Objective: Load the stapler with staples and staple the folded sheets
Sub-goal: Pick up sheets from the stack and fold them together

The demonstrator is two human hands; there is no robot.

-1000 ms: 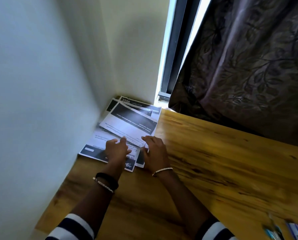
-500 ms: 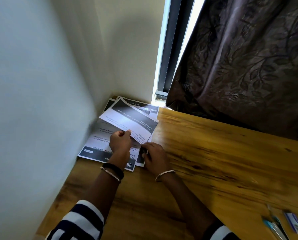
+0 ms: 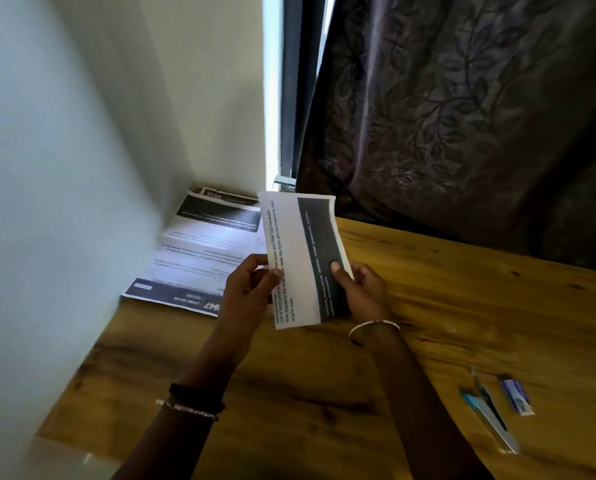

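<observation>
The left hand pinches the left edge of the folded white printed sheet with a dark band, its thumb in front. The right hand grips the right edge, thumb pressed on the band. The sheet is held above the wooden table (more printed sheets lie flat in the corner). The teal and silver stapler and the small blue and white staple box lie well apart from both hands.

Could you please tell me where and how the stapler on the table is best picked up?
Probably from above with the right hand, once it frees the folded sheet, pinching the stapler across its narrow sides mid-length: it lies flat and long on the table, to that hand's right.
</observation>
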